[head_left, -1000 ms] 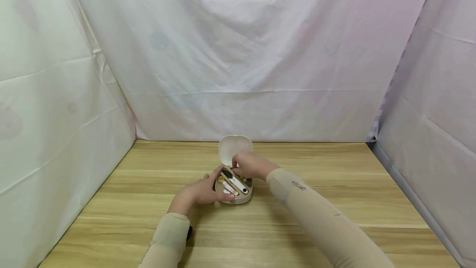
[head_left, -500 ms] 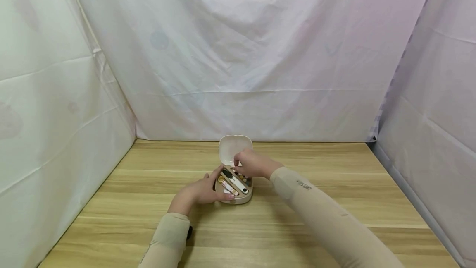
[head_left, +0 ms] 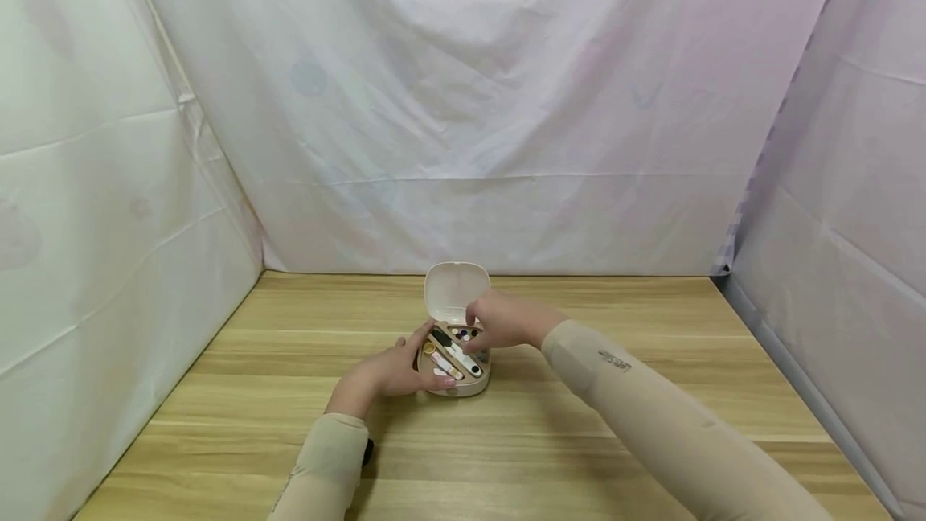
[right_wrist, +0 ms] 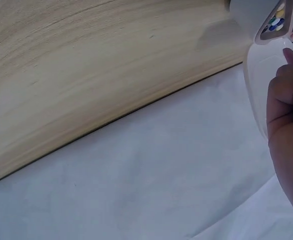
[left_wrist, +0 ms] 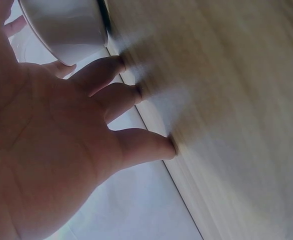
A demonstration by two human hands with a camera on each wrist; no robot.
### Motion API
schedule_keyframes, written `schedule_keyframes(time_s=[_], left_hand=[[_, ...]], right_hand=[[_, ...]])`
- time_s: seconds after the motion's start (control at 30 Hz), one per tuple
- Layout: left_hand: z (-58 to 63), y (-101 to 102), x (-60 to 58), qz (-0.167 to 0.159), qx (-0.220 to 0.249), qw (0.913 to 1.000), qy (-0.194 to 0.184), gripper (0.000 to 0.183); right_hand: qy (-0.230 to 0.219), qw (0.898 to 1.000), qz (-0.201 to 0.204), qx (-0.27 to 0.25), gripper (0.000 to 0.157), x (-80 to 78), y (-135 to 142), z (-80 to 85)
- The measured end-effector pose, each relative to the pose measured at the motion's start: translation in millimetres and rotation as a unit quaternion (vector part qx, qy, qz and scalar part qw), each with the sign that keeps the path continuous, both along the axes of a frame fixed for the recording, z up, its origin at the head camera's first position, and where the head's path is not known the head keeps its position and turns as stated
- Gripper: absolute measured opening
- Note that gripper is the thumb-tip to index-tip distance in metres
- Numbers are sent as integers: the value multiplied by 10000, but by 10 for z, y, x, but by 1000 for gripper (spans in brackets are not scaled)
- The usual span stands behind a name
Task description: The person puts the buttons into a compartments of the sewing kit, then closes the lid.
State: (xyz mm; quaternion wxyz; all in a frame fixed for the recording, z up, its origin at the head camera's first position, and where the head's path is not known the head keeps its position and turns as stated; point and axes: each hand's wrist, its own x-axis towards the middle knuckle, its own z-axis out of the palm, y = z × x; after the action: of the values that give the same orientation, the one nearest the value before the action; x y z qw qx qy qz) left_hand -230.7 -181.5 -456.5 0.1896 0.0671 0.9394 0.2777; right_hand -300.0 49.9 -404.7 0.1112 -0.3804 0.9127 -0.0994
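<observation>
A small white box (head_left: pixel 466 389) stands on the table, its lid (head_left: pixel 450 286) raised at the back. My left hand (head_left: pixel 394 370) grips its left side, thumb over the front edge and index finger at the back corner. The left wrist view shows other fingertips (left_wrist: pixel 170 146) on the tabletop. Over the right compartment hovers my right hand (head_left: pixel 509 320), thumb and index finger apart, with nothing visible between them. Small round coloured pieces (right_wrist: pixel 275 21) fill that compartment. A black-and-white slim tool (head_left: pixel 457 354) lies in the middle slot, beside a yellow ring (head_left: pixel 430 349) and a printed strip (head_left: pixel 443 363).
The wood-grain table (head_left: pixel 615 400) extends around the box on all sides. White cloth (head_left: pixel 463 103) hangs behind it and along both sides. Beige sleeves (head_left: pixel 629 392) cover the forearms.
My right hand has drawn back to the right, and its thumb and index finger have spread apart. More of the coloured pieces show. My left hand and the box have stayed put.
</observation>
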Motion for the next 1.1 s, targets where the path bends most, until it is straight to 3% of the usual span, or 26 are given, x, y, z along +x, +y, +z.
schedule_keyframes(time_s=[0.27,0.43,0.5,0.8,1.1], left_hand=[[-18,-10,-1,34,2,10000,-7,120],[-6,-16,4,31,-2,10000,-5,120],[-5,-13,16,38,-6,10000,-5,119],[0,46,15,27,-5,10000,5,119],[-42,93,-62,-1,-137,9994,315,122]], right_hand=[[-93,9997,159,-135,43,128,103,-42],[-298,9974,236,-617,88,165,168,-149],[-394,9970,108,-652,95,191,194,-197],[-1104,9853,-1082,-726,111,351,289,-345],[-1648,9519,-2282,-1206,113,416,280,-350]])
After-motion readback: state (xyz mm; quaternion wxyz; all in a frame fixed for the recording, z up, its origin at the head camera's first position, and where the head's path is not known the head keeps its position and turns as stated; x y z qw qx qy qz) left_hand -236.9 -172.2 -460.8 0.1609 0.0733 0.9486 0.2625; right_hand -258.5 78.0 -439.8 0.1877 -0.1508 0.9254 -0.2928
